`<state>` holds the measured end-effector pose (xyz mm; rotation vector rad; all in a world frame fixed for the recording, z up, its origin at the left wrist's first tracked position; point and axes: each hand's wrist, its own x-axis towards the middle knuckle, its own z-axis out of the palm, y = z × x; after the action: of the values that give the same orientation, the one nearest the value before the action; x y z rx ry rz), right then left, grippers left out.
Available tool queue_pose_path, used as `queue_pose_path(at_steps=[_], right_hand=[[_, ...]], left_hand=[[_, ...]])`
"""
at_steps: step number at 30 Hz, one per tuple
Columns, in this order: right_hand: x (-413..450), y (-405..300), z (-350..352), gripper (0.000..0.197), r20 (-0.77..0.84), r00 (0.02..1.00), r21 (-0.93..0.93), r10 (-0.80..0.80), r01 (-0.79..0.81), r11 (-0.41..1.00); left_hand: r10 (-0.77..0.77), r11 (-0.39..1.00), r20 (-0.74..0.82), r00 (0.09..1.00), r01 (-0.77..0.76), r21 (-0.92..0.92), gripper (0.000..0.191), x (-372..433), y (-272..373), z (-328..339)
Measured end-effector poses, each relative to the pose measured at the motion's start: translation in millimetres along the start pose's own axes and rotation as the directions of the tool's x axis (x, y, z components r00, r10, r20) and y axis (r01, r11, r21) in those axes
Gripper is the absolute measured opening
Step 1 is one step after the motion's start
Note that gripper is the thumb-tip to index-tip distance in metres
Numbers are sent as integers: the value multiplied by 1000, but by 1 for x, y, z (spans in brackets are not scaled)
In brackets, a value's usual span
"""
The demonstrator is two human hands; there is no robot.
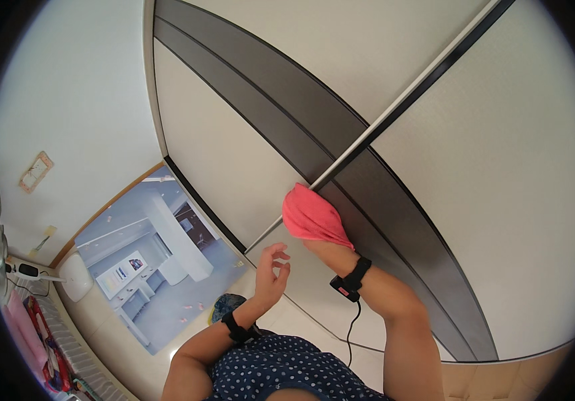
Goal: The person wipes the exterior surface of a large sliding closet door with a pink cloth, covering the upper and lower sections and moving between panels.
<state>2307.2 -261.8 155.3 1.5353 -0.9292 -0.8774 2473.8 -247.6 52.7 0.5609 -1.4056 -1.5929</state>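
A pink cloth (313, 213) wraps over my right hand (317, 246), hiding its fingers. With the cloth it presses against the edge strip (350, 153) of a sliding wardrobe door, where a dark grey curved band (287, 103) crosses the pale panels. My left hand (271, 278) hangs in the air to the left of the cloth and lower down, holding nothing, with its fingers loosely bent and apart. Each wrist wears a black strap; a small box (345, 289) with a cable sits on the right one.
A large printed picture of an interior (167, 260) is at the left, beside the wardrobe's black base edge (205, 203). Farther left are a white stand-like object (76, 276), a bed with striped bedding (84, 363) and a wall switch (36, 172). Pale floor tiles (312, 346) lie below.
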Motion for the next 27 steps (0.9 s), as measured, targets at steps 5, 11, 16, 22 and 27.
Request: queue_pose_path(at_steps=[5, 11, 16, 22, 27], right_hand=[[-3, -3, -12, 41, 197, 952, -238, -236, 280, 930], [-14, -22, -9, 38, 169, 965, -317, -199, 245, 916], [-2, -31, -11, 29, 133, 973, -186, -189, 212, 959], [17, -24, -15, 19, 193, 966, 118, -170, 149, 982], [56, 30, -26, 13, 508, 833, 563, -219, -129, 816]], left_hand=[[14, 1000, -36, 999, -13, 20, 48, 3, -1, -5], [-4, 1000, -21, 1000, 4, 10, 47, 21, 4, -8], [3, 1000, -8, 1000, -2, 14, 45, 53, 7, -21], [42, 999, 120, 992, -40, -20, 47, 114, 6, -38], [66, 997, 356, 932, -50, -56, 47, 192, 14, -81]])
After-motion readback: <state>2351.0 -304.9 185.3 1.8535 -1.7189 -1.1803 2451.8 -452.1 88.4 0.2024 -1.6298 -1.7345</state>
